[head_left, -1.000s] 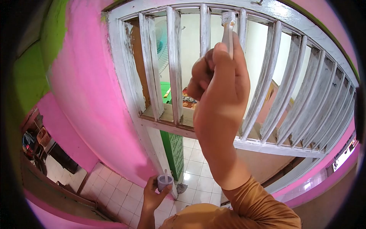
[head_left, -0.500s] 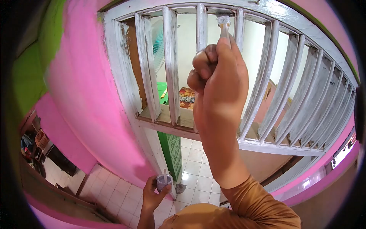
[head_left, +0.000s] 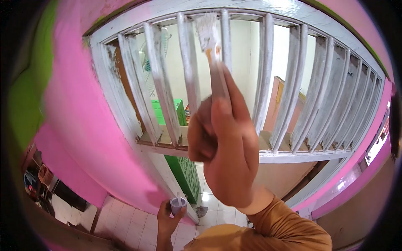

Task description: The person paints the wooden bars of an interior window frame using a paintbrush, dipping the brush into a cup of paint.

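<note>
In the head view, a person's right hand [head_left: 228, 138] is gripping a paintbrush [head_left: 212, 54] by its handle [head_left: 218, 81], the bristles [head_left: 206, 26] pointing up near the top edge of a slatted frame [head_left: 301, 157]. Below the frame's lower left corner, the left hand [head_left: 168, 221] is holding a cup [head_left: 178, 208], a stick [head_left: 179, 195] standing inside.

Bright fisheye view, probably motion-blurred
</note>
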`<state>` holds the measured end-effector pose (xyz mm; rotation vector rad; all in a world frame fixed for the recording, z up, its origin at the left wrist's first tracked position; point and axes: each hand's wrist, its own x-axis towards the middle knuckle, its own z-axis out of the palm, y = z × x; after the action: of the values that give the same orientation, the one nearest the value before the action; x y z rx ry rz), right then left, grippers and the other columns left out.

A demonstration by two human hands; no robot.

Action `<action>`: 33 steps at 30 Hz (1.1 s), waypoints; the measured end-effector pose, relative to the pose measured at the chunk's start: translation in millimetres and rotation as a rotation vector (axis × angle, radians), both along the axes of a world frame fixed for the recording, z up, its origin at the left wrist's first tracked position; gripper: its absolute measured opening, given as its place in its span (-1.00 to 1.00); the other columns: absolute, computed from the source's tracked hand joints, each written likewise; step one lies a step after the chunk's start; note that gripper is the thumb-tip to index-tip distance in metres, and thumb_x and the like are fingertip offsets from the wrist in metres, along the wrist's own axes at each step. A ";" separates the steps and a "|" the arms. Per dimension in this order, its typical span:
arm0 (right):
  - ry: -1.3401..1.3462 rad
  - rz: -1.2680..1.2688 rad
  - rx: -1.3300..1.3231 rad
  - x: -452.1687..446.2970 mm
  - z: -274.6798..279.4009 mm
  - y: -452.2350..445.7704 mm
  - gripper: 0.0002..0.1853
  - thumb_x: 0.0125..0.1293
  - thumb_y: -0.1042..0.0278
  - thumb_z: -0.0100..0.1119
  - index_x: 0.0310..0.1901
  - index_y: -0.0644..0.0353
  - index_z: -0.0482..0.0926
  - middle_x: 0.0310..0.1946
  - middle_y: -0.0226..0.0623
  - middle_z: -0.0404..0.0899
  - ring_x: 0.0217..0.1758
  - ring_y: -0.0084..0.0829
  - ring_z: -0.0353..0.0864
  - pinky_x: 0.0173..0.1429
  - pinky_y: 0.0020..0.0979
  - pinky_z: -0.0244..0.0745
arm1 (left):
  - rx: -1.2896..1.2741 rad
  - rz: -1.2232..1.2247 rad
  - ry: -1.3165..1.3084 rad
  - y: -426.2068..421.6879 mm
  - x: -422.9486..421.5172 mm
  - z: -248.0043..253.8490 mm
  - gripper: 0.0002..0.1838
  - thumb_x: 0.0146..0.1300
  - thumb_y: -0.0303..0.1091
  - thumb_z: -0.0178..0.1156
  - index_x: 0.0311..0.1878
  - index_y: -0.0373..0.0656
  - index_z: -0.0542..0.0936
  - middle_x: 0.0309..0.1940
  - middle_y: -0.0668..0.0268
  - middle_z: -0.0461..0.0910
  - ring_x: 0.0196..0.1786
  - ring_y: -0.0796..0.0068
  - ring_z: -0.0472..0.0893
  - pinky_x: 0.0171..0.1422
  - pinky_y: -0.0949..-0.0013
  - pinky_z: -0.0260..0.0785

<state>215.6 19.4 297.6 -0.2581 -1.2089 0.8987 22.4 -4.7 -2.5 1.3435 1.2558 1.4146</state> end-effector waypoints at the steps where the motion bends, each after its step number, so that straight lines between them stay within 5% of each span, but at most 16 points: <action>1: -0.050 0.047 -0.022 10.3 -5.0 -4.4 -0.40 0.66 0.27 -0.32 0.59 0.38 -0.09 -0.50 -0.46 0.33 -0.52 -0.68 0.22 -0.41 -0.58 0.22 | -0.006 -0.003 0.008 1.9 0.2 -2.0 -0.45 0.20 -0.37 0.51 0.16 -0.30 0.44 -0.05 0.22 0.64 0.00 0.46 0.63 0.08 0.39 0.50; 4: -0.082 0.023 -0.016 32.3 -24.8 -11.6 -0.37 0.66 0.21 -0.31 0.59 0.37 -0.09 -0.51 -0.48 0.31 -0.53 -0.68 0.19 -0.44 -0.60 0.15 | 0.014 -0.028 0.000 7.9 0.7 -12.4 -0.45 0.19 -0.37 0.51 0.14 -0.31 0.44 -0.05 0.21 0.63 0.01 0.45 0.63 0.11 0.36 0.50; 5: -0.033 -0.034 -0.076 34.2 -29.4 -12.4 -0.19 0.56 -0.10 -0.06 0.61 0.24 -0.05 -0.52 -0.54 0.07 -0.62 -0.67 0.01 -0.55 -0.54 -0.08 | 0.038 -0.037 -0.020 10.2 1.9 -15.8 -0.45 0.19 -0.37 0.52 0.13 -0.31 0.44 -0.04 0.20 0.62 0.02 0.44 0.63 0.13 0.34 0.50; 8: -0.044 -0.226 -0.008 53.7 -55.9 -14.8 -0.17 0.55 -0.13 -0.04 0.61 0.21 -0.06 -0.53 -0.53 0.06 -0.62 -0.67 -0.03 -0.54 -0.55 -0.07 | 0.050 -0.080 -0.002 13.0 8.3 -18.0 -0.43 0.18 -0.36 0.52 0.14 -0.30 0.43 -0.01 0.18 0.61 0.06 0.39 0.63 0.18 0.29 0.49; 9: -0.107 -0.208 0.058 67.3 -64.9 -14.8 -0.34 0.67 0.09 -0.31 0.60 0.33 -0.07 -0.58 -0.51 0.23 -0.61 -0.69 0.07 -0.50 -0.56 0.04 | 0.055 -0.094 0.000 14.8 10.3 -20.6 -0.43 0.18 -0.36 0.52 0.14 -0.30 0.43 -0.01 0.18 0.61 0.06 0.39 0.63 0.18 0.29 0.49; 11: -0.128 -0.239 0.086 84.1 -81.2 -17.8 -0.34 0.67 0.09 -0.31 0.60 0.32 -0.08 -0.57 -0.50 0.23 -0.61 -0.69 0.06 -0.51 -0.56 0.03 | 0.096 -0.159 0.014 18.0 14.3 -26.8 -0.40 0.16 -0.36 0.54 0.16 -0.29 0.42 0.03 0.16 0.60 0.11 0.35 0.62 0.24 0.24 0.47; 17: -0.115 -0.419 0.163 117.7 -122.7 -34.5 -0.59 0.65 0.16 -0.23 0.30 0.30 0.24 -0.58 -0.30 0.39 -0.67 -0.63 0.23 -0.58 -0.54 0.21 | 0.124 -0.262 -0.040 28.6 41.9 -34.3 -0.36 0.12 -0.45 0.54 0.20 -0.31 0.40 0.08 0.12 0.57 0.15 0.34 0.60 0.28 0.24 0.45; 25: -0.034 -0.532 0.007 171.3 -179.0 -68.2 -0.62 0.60 0.19 -0.07 0.16 0.37 0.45 -0.42 -0.11 0.59 -0.61 -0.40 0.58 -0.62 -0.50 0.30 | 0.078 -0.484 -0.136 46.3 87.2 -40.9 -0.37 0.13 -0.55 0.50 0.22 -0.34 0.38 0.06 0.13 0.57 0.11 0.39 0.62 0.24 0.30 0.50; 33: 0.010 -0.495 -0.100 209.0 -217.2 -100.3 -0.66 0.53 0.40 0.03 0.19 0.45 0.54 -0.26 -0.05 0.63 -0.47 -0.28 0.70 -0.56 -0.48 0.43 | 0.023 -0.697 -0.155 63.0 133.8 -50.3 -0.39 0.15 -0.55 0.49 0.22 -0.29 0.39 0.05 0.18 0.57 0.10 0.42 0.62 0.22 0.32 0.50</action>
<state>424.6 -80.9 80.4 -0.6037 -1.0266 0.5262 156.1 58.3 -52.8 1.4596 0.5736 1.0059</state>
